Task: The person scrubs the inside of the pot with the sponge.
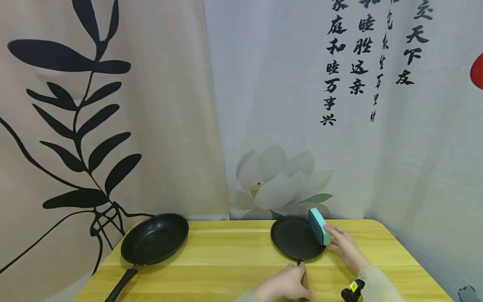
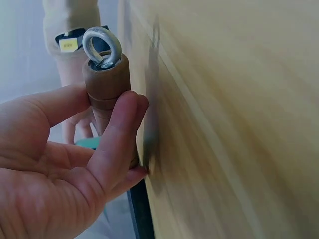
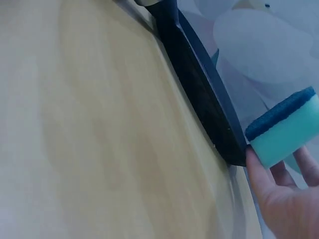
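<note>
left hand [image 1: 284, 283] grips wooden handle [image 2: 105, 84] of flat black skillet [image 1: 292, 239] on table's [image 1: 219, 256] right half, right hand [image 1: 345, 246] pinches two-layer scouring sponge [image 1: 319, 226] by its rim; steady handle, dark face flat, should work best.

We face a home-style, cloth-draped setting: printed hangings [image 1: 170, 126] behind a wooden tabletop [image 1: 222, 247] that bears two pans [image 1: 292, 237].
</note>
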The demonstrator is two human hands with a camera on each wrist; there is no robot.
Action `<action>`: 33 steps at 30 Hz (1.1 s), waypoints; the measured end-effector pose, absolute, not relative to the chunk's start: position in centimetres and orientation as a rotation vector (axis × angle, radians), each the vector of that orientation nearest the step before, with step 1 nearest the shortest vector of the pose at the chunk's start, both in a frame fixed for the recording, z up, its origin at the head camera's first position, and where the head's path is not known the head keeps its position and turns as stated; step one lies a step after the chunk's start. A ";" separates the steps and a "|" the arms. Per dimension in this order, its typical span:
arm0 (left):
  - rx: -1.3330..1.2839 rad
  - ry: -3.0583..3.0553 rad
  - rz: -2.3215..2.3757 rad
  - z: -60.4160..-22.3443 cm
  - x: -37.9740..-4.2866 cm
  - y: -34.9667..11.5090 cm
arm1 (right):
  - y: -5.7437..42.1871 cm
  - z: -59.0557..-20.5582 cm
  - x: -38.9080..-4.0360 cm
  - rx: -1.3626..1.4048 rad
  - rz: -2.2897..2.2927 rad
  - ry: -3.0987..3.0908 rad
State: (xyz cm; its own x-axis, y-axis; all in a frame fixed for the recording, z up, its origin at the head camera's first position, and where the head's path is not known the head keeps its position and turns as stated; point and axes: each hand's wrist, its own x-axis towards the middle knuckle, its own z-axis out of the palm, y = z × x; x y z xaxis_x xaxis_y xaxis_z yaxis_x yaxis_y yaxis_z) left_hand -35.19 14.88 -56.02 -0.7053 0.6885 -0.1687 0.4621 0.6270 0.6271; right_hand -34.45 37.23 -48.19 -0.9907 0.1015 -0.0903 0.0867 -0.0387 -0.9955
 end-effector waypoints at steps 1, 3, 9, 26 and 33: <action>0.899 2.458 0.797 -56.2 -35.3 15.3 | 37.4 -48.2 -34.5 -0.210 2.235 -2.178; 0.882 2.462 0.814 -56.3 -35.2 16.2 | 37.7 -48.3 -34.7 -0.206 2.220 -2.180; 0.781 2.493 0.835 -53.1 -32.8 17.3 | 38.2 -48.3 -34.9 -0.238 2.187 -2.165; 0.682 2.512 0.925 -45.9 -28.0 15.5 | 38.4 -48.4 -35.6 -0.242 2.135 -2.208; 0.706 2.110 1.269 -45.5 -28.4 13.1 | 37.8 -47.8 -35.5 -0.206 2.109 -2.225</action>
